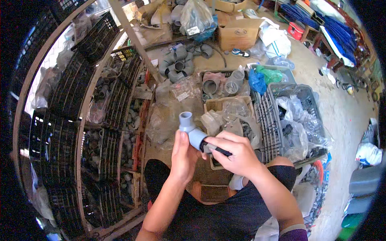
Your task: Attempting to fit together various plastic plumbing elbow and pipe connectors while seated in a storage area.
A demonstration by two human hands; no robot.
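In front of my knees, my left hand is closed round a grey plastic pipe fitting. One narrow round mouth of the fitting points up, and its wider end faces toward my right hand. My right hand grips a slim black tool, whose front end lies at the wide end of the fitting. Fingers cover part of the tool, so its exact kind and whether it reaches inside cannot be told.
A beige crate and a dark crate of fittings stand ahead. To the right is a grey crate with plastic bags. Racks of black crates line the left. Grey elbows lie beyond, near a cardboard box.
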